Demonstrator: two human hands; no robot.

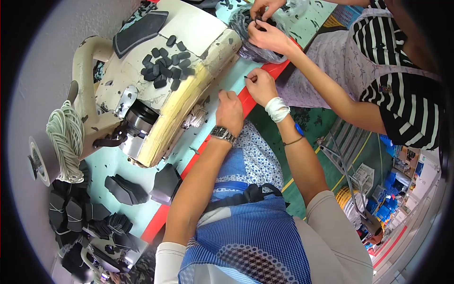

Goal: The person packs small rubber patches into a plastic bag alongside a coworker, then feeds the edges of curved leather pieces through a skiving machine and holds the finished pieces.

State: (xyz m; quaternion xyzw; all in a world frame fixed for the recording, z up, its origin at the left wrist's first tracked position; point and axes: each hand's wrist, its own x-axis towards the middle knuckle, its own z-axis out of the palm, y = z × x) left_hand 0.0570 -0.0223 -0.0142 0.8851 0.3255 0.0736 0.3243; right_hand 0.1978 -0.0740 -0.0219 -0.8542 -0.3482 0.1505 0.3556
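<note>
Right hand (261, 86), upper centre of the frame: thumb and forefinger drawn together in a pinch, a small dark piece (246, 77) apparently at the tips, over the pale tabletop (142, 173) near its red edge (155, 222). Left hand (229, 111), just beside it and lower: fingers curled in loosely, back to the camera; cannot tell whether anything is in its grip. Step in hand reads as close finger work on single small pieces, judged from the pinch alone. A next move would seem to call for a light, steady fingertip hold and the left hand near enough to help. More black blocks (164, 64) lie heaped on the cream machine (201, 28), upper left of centre. A co-worker's hand (272, 39) is busy over a plastic bag (257, 53), top centre, apart from the wearer's own. Stacked dark panels (125, 189) sit lower left. Writing: none legible. A printed sheet (364, 179) at the right is too small to read, the wristwatch (222, 134) dial likewise; no brand or label made out on the machine.
</note>
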